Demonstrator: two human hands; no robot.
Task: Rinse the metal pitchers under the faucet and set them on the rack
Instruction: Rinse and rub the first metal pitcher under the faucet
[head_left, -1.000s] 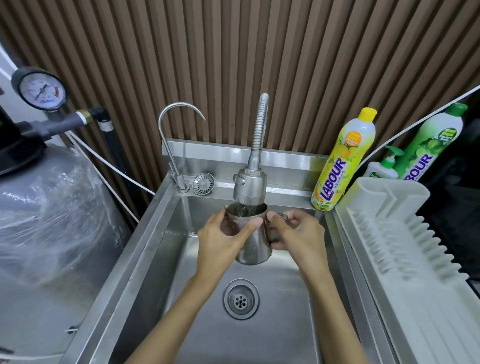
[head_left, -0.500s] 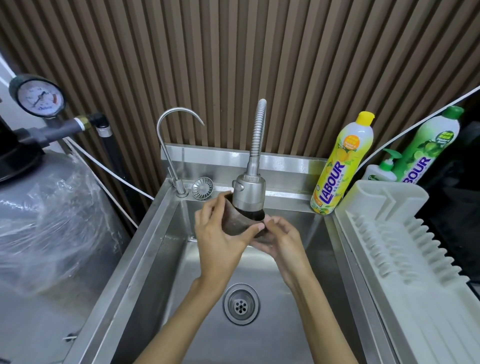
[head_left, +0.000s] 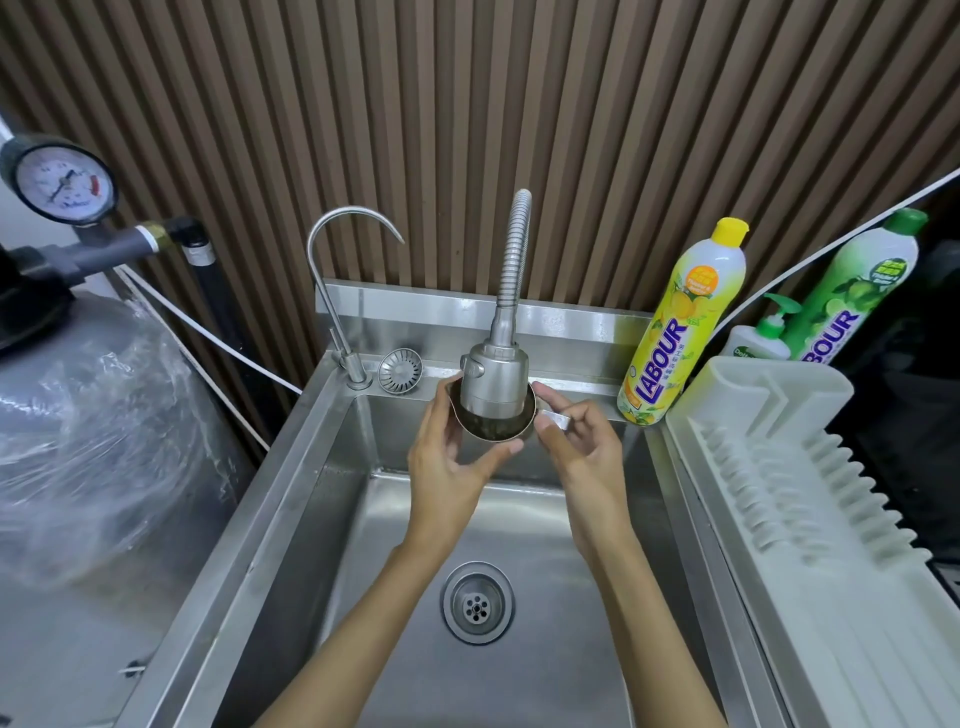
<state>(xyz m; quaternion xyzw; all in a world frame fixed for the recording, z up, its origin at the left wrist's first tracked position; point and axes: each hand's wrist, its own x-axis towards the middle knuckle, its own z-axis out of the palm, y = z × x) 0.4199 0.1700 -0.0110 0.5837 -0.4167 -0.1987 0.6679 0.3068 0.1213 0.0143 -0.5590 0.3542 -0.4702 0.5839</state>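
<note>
The metal pitcher is held up over the far end of the sink, with its mouth around the spray head of the faucet. The left hand curls round its body from the near left. The right hand pinches the handle on its right. The white rack stands right of the sink.
</note>
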